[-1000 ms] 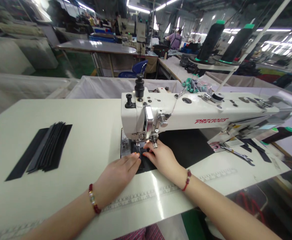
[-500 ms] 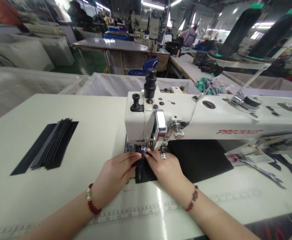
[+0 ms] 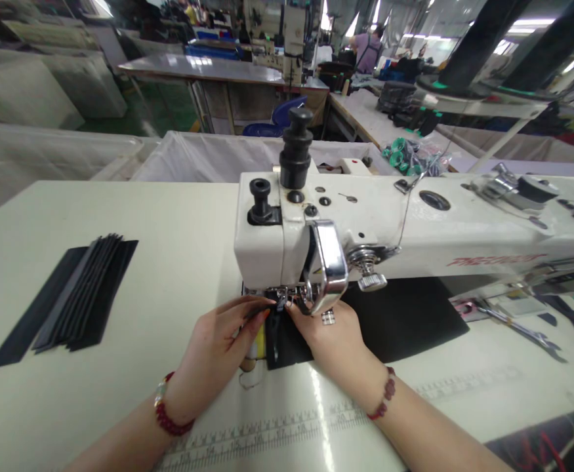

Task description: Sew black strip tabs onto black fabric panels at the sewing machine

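Note:
A white sewing machine (image 3: 262, 249) stands before me with black fabric (image 3: 399, 321) under its head. My left hand (image 3: 218, 341) is left of the presser foot (image 3: 281, 298), thumb and fingers pinched on the edge of a dark strip (image 3: 250, 308). My right hand (image 3: 333, 331) rests on the fabric right of the foot, its thumb tip close to the needle area. Its other fingers are bent and partly hidden behind the chrome guard (image 3: 333, 265). A narrow fold runs toward me from the foot.
A fanned stack of black strips (image 3: 82, 295) lies at left on the pale table (image 3: 178, 242). Ruler markings (image 3: 267, 436) run along the front. A wrench (image 3: 523, 331) lies at right. Beyond are lined bins (image 3: 193, 157), a blue chair (image 3: 277, 121) and a person (image 3: 367, 51).
The view has shifted closer to the machine head. My left fingers have lifted and spread slightly from the fabric, uncovering a yellow patch beneath. My right hand stays beside the foot.

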{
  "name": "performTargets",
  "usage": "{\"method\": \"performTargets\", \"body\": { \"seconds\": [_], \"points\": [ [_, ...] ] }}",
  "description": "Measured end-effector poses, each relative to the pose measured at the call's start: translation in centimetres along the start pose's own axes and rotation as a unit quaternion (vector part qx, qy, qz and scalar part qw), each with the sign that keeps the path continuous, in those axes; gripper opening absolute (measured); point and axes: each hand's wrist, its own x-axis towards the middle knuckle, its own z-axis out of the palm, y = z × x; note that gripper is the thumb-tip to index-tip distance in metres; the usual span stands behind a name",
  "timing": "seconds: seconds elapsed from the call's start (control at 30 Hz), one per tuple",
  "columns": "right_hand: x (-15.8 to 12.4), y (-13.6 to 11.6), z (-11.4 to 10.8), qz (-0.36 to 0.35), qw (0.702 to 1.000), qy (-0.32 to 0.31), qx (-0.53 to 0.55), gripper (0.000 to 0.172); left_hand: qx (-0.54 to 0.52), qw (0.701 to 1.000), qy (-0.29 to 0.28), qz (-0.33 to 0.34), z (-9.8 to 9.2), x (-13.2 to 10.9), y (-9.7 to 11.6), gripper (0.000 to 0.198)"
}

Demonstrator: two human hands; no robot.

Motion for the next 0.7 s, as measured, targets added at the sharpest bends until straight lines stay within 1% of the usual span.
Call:
{"method": "performTargets", "body": {
  "seconds": [0.1, 0.2, 0.43, 0.57, 0.63, 0.7],
  "points": [
    [0.12, 0.02, -0.12, -0.004, 1.000, -0.012, -0.010, 0.019, 0.004, 1.000, 0.005, 0.009, -0.01, 0.16, -0.01, 0.022],
    [0.09, 0.12, 0.03, -0.006, 0.999, -0.024, -0.027, 0.020, 0.014, 1.000, 0.004, 0.010, -0.06, 0.24, 0.02, 0.023],
    [-0.06, 0.04, 0.48, 0.007, 0.999, -0.006, -0.033, 0.016, 0.014, 1.000, 0.001, 0.016, -0.12, 0.26, 0.11, 0.021],
    [0.17, 0.08, 0.39, 0.016, 0.999, -0.018, -0.032, 0.017, 0.015, 1.000, -0.009, 0.017, -0.10, 0.08, -0.04, 0.018],
    [0.20, 0.14, 0.35, 0.018, 0.999, -0.027, -0.031, 0.018, 0.033, 0.998, -0.023, 0.052, -0.16, -0.07, -0.24, 0.020],
    [0.18, 0.18, 0.32, 0.018, 0.999, -0.029, -0.027, 0.018, 0.083, 0.988, -0.045, 0.120, -0.24, -0.24, -0.44, 0.024]
  ]
}}
